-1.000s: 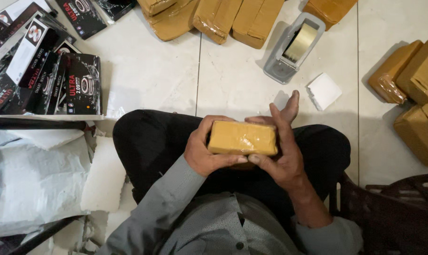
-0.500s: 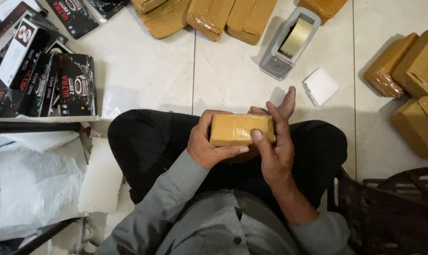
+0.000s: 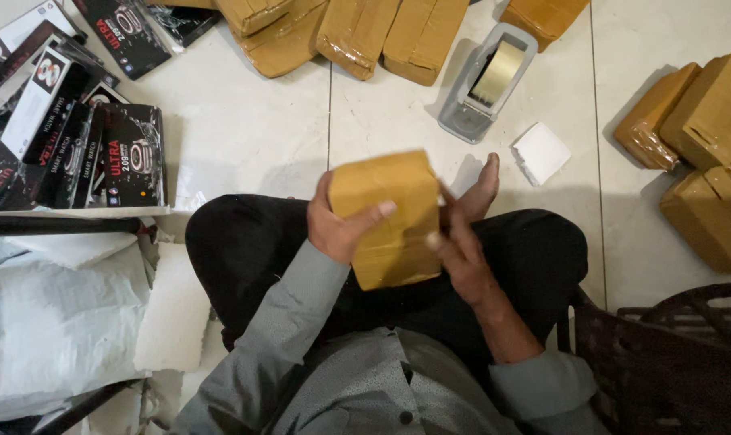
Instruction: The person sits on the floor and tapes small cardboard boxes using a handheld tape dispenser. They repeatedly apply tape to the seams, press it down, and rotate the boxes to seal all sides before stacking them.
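Brown tape covers the parcel (image 3: 390, 217) that both hands hold above the lap of a person sitting cross-legged on the tiled floor (image 3: 245, 137). The left hand (image 3: 337, 229) has its grip clamped on the parcel's left side, thumb across the front face. The right hand (image 3: 458, 250) touches the parcel's right edge with its fingers (whether that grip is closed around it I cannot tell). The parcel stands on end, tilted slightly. Just beyond the knees sit a grey tape dispenser (image 3: 486, 80) and a small white box (image 3: 540, 152). More brown-wrapped parcels (image 3: 353, 32) lie along the top and at the right (image 3: 704, 153). Black printed boxes (image 3: 83, 145) are stacked at the left.
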